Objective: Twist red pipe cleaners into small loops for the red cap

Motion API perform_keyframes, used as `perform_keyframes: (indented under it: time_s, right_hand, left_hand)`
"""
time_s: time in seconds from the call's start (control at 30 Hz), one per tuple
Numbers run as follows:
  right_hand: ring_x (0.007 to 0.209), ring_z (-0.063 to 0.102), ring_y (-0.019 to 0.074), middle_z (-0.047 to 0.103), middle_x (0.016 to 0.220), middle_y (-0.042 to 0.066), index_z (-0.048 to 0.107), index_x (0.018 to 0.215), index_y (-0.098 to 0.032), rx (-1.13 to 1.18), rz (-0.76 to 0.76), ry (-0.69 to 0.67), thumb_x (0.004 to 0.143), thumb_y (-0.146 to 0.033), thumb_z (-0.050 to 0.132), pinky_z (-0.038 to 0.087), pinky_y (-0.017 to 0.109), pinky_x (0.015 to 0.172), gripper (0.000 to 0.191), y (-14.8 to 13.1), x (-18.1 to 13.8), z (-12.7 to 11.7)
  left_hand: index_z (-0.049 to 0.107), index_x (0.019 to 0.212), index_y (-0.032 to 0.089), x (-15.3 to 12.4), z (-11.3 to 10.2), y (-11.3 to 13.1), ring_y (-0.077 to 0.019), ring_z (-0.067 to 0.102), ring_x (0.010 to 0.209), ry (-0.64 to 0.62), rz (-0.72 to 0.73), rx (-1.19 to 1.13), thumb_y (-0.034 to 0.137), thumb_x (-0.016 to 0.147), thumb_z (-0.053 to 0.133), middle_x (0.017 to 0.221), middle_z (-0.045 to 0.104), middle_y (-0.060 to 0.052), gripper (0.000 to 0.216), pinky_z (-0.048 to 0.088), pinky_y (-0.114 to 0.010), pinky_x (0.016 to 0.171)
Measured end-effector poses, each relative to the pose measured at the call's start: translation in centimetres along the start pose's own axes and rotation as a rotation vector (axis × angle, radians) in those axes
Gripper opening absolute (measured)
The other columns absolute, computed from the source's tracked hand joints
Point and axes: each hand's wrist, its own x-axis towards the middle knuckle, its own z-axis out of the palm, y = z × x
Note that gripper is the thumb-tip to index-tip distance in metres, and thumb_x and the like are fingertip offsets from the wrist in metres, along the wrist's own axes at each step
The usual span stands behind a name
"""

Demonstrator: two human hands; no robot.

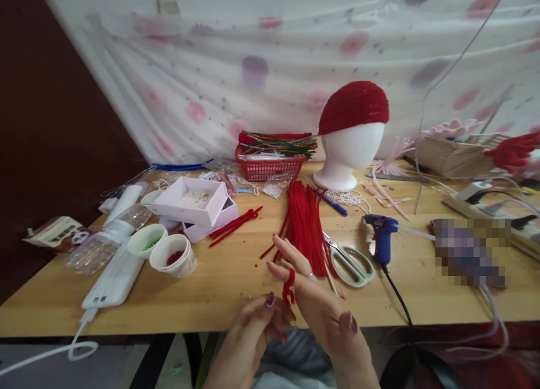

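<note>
My right hand [314, 299] is stretched out over the table's front edge, fingers extended, with a red pipe cleaner [289, 285] wound around one finger. My left hand [259, 321] is just below it, fingers pinched on the loose end of that pipe cleaner. Right behind my hands lies a pile of red pipe cleaners [304, 223] on the wooden table [211, 288]. Green-handled scissors [352, 262] lie to the right of the pile.
A blue glue gun [382, 237] with its cord stands right of the scissors. A white foam head with a red cap [352, 133], a red basket [270, 164], white boxes [194, 203] and two paper cups [172, 254] stand behind and left.
</note>
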Motion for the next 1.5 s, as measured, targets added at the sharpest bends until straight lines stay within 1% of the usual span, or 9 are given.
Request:
perform_keyframes:
  time_s: [0.2,0.33,0.63,0.83,0.97,1.03,1.23,1.33,1.5]
  right_hand:
    - [0.154,0.007,0.0340,0.034,0.162,0.002,0.061,0.134,-0.035,-0.073,-0.068,-0.045,0.085,-0.080,0.026,0.003,0.058,0.121,0.075,0.6,-0.1,-0.5]
    - [0.154,0.008,0.0317,0.034,0.162,0.001,0.062,0.134,-0.034,-0.105,0.022,-0.047,0.085,-0.080,0.027,0.009,0.055,0.122,0.075,0.2,0.0,-0.8]
    - [0.151,0.021,0.0326,0.044,0.157,0.000,0.067,0.127,-0.039,-0.236,-0.062,-0.031,0.093,-0.068,0.032,0.014,0.058,0.119,0.057,1.9,0.3,-1.3]
    - [0.153,0.011,0.0350,0.040,0.159,0.003,0.068,0.127,-0.033,-0.082,0.016,-0.028,0.084,-0.080,0.033,0.010,0.058,0.121,0.073,0.9,0.2,-1.1]
    - [0.153,0.012,0.0350,0.029,0.164,0.001,0.062,0.135,-0.031,0.185,0.080,0.045,0.080,-0.080,0.044,0.010,0.054,0.122,0.075,0.4,0.3,0.0]
    - [0.152,0.016,0.0348,0.031,0.163,0.002,0.063,0.134,-0.028,0.330,0.095,0.110,0.081,-0.077,0.047,0.011,0.052,0.122,0.074,0.2,0.4,0.6]
    - [0.151,0.017,0.0381,0.041,0.158,0.008,0.070,0.126,-0.020,0.640,0.261,0.160,0.079,-0.082,0.033,0.006,0.056,0.122,0.086,-0.5,0.7,0.7]
    - [0.152,0.017,0.0350,0.045,0.156,0.006,0.070,0.126,-0.022,0.600,0.215,0.157,0.080,-0.080,0.034,0.007,0.054,0.123,0.082,-0.4,0.8,0.4]
    - [0.149,0.027,0.0357,0.047,0.155,0.002,0.071,0.123,-0.027,0.477,0.196,0.133,0.083,-0.081,0.020,0.019,0.055,0.120,0.085,-0.1,1.0,0.1]
  left_hand:
    - [0.064,0.078,0.020,-0.1,0.0,0.1,-0.0107,0.048,0.060,0.233,0.174,0.157,0.062,0.073,0.074,0.066,0.059,0.004,0.044,0.038,-0.021,0.059]
    - [0.067,0.066,0.017,-1.1,0.0,0.6,-0.0169,0.057,0.070,0.175,0.228,0.263,0.063,0.076,0.070,0.068,0.065,-0.002,0.046,0.044,-0.025,0.069]
    - [0.077,0.089,0.009,-0.7,0.6,1.1,-0.0165,0.071,0.068,-0.320,-0.412,-0.522,0.038,0.080,0.078,0.076,0.078,-0.008,0.030,0.057,-0.031,0.070]
    - [0.077,0.085,0.015,-0.8,2.4,1.5,-0.0053,0.068,0.053,-0.087,-0.643,-0.793,0.013,0.091,0.065,0.073,0.080,0.000,0.014,0.057,-0.018,0.060]
    - [0.078,0.075,0.019,-0.4,2.3,0.9,-0.0041,0.063,0.045,0.223,-0.064,-0.327,0.010,0.087,0.067,0.068,0.078,0.000,0.019,0.051,-0.013,0.049]
    - [0.080,0.086,0.021,-0.2,1.1,0.7,-0.0107,0.070,0.055,0.191,0.486,0.167,0.021,0.088,0.067,0.073,0.080,-0.003,0.013,0.056,-0.018,0.056]
    - [0.072,0.116,0.033,-0.7,-1.9,2.7,-0.0200,0.074,0.095,-0.019,1.043,0.955,0.006,0.084,0.064,0.105,0.079,-0.004,0.043,0.054,-0.028,0.086]
    - [0.077,0.109,0.031,-0.8,-1.2,3.7,-0.0213,0.073,0.092,0.004,0.822,0.773,0.010,0.086,0.064,0.100,0.080,-0.006,0.034,0.053,-0.030,0.086]
    - [0.079,0.090,0.019,0.0,-0.5,3.8,-0.0138,0.066,0.056,-0.168,0.033,-0.046,0.026,0.076,0.075,0.073,0.075,-0.006,0.017,0.054,-0.023,0.053]
